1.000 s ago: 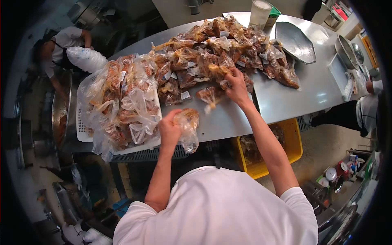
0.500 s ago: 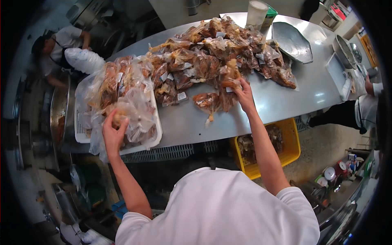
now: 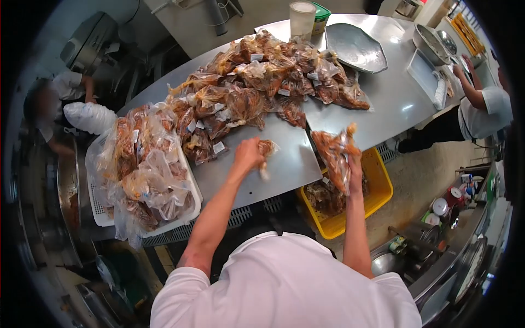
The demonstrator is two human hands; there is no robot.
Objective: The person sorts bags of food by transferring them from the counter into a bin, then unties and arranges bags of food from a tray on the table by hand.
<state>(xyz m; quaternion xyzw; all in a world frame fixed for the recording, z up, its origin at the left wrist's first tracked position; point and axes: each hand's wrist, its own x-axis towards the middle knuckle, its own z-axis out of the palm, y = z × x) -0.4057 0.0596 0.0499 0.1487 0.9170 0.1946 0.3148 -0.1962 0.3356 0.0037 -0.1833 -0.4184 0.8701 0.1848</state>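
My right hand [image 3: 355, 170] grips a clear plastic bag of reddish-brown meat [image 3: 331, 151], raised beside the table's front edge and near the yellow crate. My left hand [image 3: 248, 155] is closed on a smaller bag of meat [image 3: 267, 147] over the front of the steel table; its knotted end hangs down and is blurred. Behind both hands lies a big pile of similar bagged meat [image 3: 246, 101], several pieces with white labels. To the left stands a white plastic basket [image 3: 192, 203] full of bagged meat and loose, crumpled clear bags.
A yellow crate [image 3: 377, 202] with dark contents stands below the table [image 3: 383, 112]. At the back are a metal tray [image 3: 355, 49], a white tub [image 3: 302, 21] and a green-lidded tub [image 3: 321, 19]. Co-workers stand at left [image 3: 68, 90] and right [image 3: 486, 112].
My left hand has left the basket and moved right to the small bag on the table. My right hand has lifted its bag off the table, rightward and toward me. The view has shifted.
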